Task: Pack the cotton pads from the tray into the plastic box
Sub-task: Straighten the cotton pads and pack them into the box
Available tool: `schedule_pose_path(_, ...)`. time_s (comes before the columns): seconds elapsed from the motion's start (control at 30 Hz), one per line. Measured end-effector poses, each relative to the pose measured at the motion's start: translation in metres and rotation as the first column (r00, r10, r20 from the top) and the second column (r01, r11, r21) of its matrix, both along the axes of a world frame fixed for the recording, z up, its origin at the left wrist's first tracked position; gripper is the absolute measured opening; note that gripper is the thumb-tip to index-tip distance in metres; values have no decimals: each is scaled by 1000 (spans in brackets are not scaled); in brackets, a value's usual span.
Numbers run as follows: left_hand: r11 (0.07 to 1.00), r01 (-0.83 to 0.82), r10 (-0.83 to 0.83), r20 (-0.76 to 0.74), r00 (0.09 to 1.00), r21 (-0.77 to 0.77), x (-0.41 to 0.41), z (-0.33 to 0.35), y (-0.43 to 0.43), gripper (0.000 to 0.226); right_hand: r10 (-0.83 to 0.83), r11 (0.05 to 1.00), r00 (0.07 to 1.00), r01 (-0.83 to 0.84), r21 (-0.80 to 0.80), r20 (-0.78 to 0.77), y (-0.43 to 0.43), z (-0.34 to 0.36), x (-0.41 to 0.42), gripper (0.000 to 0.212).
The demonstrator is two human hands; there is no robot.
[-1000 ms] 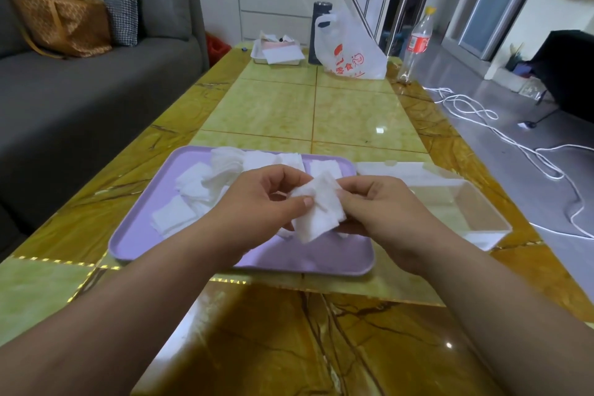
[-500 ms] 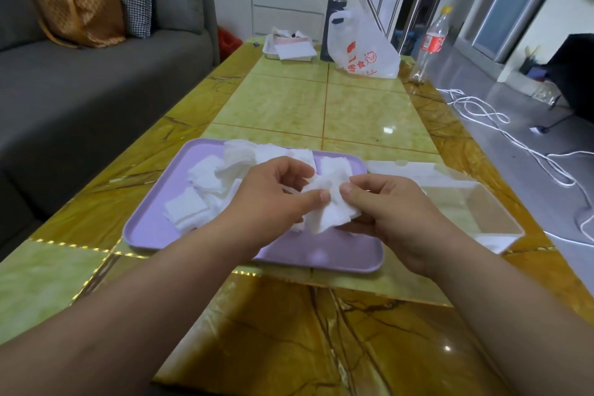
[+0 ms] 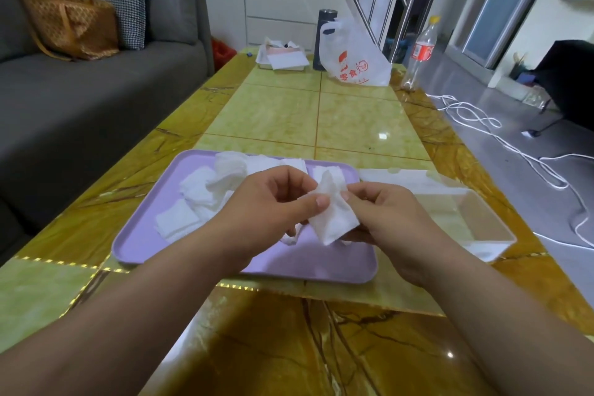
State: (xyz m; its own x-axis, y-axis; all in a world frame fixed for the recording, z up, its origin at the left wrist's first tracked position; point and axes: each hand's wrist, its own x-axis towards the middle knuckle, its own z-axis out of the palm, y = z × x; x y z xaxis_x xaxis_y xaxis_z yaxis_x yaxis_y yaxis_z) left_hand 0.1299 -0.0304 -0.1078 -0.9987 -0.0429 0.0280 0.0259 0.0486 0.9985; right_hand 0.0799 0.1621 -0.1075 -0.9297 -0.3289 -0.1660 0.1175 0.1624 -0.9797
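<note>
A lilac tray (image 3: 308,264) lies on the table in front of me, with several white cotton pads (image 3: 199,199) heaped on its left and far side. Both hands hover over the tray's middle. My left hand (image 3: 270,206) and my right hand (image 3: 389,215) pinch a small stack of cotton pads (image 3: 334,219) between thumbs and fingers, held tilted above the tray. The clear plastic box (image 3: 482,228) stands right of the tray, its lid (image 3: 405,175) open toward the back. One white pad shows at the box's near corner.
A marble-patterned table (image 3: 289,112) stretches ahead. At its far end stand a white plastic bag (image 3: 353,58), a dark flask (image 3: 324,38), a plastic bottle (image 3: 421,51) and a small tray of papers (image 3: 283,58). A grey sofa (image 3: 80,96) runs along the left. White cables (image 3: 514,151) lie on the floor right.
Both hands have kept hold of the pad stack above the tray, shifting their fingers on it. The stack now hangs more tilted, and the camera view has shifted slightly.
</note>
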Motion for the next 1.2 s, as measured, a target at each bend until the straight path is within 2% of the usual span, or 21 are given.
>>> schedule_pose_path(0.07, 999, -13, 13, -3, 1000, -31, -1, -3, 0, 11, 26, 1000, 1000, -26, 16, -6, -1, 0, 1, 19)
schedule_pose_path(0.13, 999, -6, 6, -9, 1000, -43, -1, -3, -1, 11, -32, 999, 999, 32, 13, -12, -1, -1, -1, 18)
schedule_pose_path(0.23, 993, 118, -118, -4, 993, 9, 1, 0, -6, 11, -143, 990, 990, 143, 7, 0, 2, -5, -5, 18)
schedule_pose_path(0.33, 974, 221, -222, 12, 975, 42, 3, 1, -8, 9, -126, 992, 991, 128, -18, 52, 4, -5, -7, 16)
schedule_pose_path(0.53, 998, 59, -58, 18, 998, -34, -4, -6, -4, 6, 38, 997, 995, -32, -64, 91, 2, 4, 1, 14)
schedule_pose_path(0.87, 996, -73, 75, 32, 997, -52, -8, -14, -2, 8, 18, 993, 992, -3, -119, 122, -4, 6, 3, 21)
schedule_pose_path(0.97, 996, -82, 83, 32, 996, -39, -8, -14, -1, 10, 58, 986, 987, -33, -163, 150, -3, 8, 3, 32)
schedule_pose_path(1.03, 995, -88, 89, 24, 996, -42, -8, -14, 0, 10, 75, 987, 989, -56, -149, 127, -2, 8, 4, 30)
schedule_pose_path(1.13, 993, -104, 106, 33, 994, -63, -7, -14, 0, 13, -12, 992, 991, 29, -126, 136, 0, 4, 1, 14)
schedule_pose_path(1.2, 987, -117, 122, 33, 992, -111, -8, -14, -2, 16, -100, 987, 984, 116, -108, 144, 0, 1, -3, 11)
